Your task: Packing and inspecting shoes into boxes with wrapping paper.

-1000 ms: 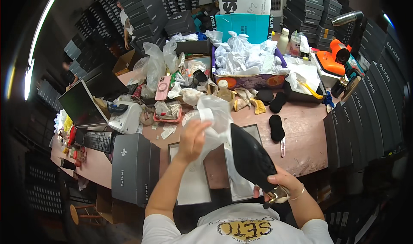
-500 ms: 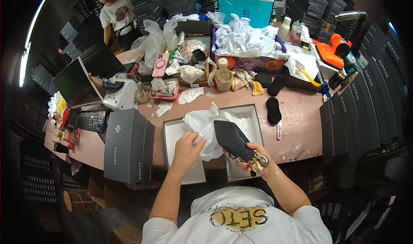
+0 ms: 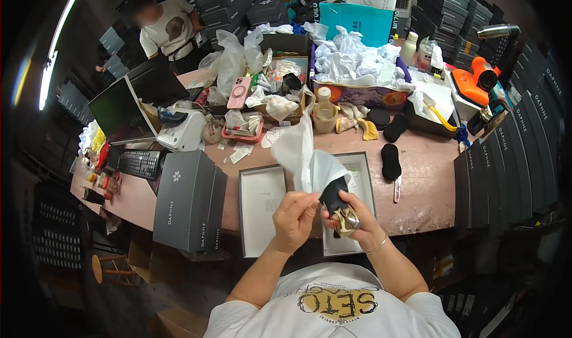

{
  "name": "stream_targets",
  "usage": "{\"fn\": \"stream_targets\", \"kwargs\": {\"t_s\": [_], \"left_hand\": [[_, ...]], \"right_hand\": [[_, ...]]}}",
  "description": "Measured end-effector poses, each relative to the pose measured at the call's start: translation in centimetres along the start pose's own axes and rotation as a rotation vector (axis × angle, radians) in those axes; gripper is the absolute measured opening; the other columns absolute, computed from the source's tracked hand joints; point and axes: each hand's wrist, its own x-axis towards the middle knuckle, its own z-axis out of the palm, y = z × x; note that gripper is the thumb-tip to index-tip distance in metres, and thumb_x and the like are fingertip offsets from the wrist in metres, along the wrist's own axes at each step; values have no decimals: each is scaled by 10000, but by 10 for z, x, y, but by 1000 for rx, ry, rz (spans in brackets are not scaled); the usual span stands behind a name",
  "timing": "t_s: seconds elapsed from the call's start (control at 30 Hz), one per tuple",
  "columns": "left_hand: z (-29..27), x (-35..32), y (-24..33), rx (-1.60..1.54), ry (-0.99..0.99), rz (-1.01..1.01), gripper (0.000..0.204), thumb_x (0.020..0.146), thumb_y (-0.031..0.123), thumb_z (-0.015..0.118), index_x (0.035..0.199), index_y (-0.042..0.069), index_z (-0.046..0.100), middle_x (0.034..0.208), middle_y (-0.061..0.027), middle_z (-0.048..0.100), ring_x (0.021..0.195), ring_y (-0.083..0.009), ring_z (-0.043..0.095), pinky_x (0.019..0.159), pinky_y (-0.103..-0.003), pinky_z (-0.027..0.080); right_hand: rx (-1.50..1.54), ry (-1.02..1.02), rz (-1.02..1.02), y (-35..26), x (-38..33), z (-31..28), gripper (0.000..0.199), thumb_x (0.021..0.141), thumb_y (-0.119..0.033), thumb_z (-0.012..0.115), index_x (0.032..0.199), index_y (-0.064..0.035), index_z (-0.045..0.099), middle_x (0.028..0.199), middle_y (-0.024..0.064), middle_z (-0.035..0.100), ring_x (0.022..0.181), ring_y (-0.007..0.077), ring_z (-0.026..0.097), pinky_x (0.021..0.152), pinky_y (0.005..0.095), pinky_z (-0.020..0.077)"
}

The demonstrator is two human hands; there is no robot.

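Note:
My right hand (image 3: pixel 364 220) grips a black shoe (image 3: pixel 335 191) by its shiny gold heel end (image 3: pixel 345 217), with the toe pointing away from me. A sheet of white tissue paper (image 3: pixel 302 159) drapes over the toe and front of the shoe, hiding them, and its loose end stands up to the left. My left hand (image 3: pixel 292 220) pinches the near edge of this paper, close beside the shoe. Under the hands lie the two parts of an opened grey shoebox: a white-lined left half (image 3: pixel 261 222) and a right half (image 3: pixel 361 168), partly covered by hands and paper.
Closed dark shoeboxes (image 3: pixel 183 201) stand at the left, with more stacked at the right (image 3: pixel 497 171). Behind are a carton of crumpled paper (image 3: pixel 360 61), a bottle (image 3: pixel 325 111), a phone (image 3: pixel 239 92) and black pads (image 3: pixel 391 161). A person (image 3: pixel 170 28) stands at the far left.
The tissue paper has come from beside the shoe to lie over its toe. My left hand has moved right, close to the shoe. The whole view has shifted slightly.

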Motion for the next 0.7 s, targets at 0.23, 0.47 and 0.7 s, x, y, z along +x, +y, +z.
{"fn": "stream_targets", "kwargs": {"t_s": [0.23,0.47,0.7], "left_hand": [[-4,-5,-13,94,-201,-188,168,838,48,670,1003,28,649,802,-76,563,664,-208,570,594,-311,468],[2,-10,-19,-12,-46,-327,148,898,135,638,887,-12,649,651,-71,480,565,-162,462,529,-286,381],[-8,18,-37,-91,-7,-370,195,916,140,619,992,-36,656,691,-47,507,597,-105,449,534,-259,379]], "right_hand": [[-897,230,-452,4,19,-11,384,917,-160,576,1251,-18,451,977,108,587,740,181,617,640,288,536],[-134,148,-150,-1,20,-2,305,923,-217,546,1160,-40,471,903,137,608,663,254,623,554,361,556],[150,-112,31,1,11,-23,382,918,-253,477,1172,31,456,960,192,571,753,281,585,530,312,509]]}}
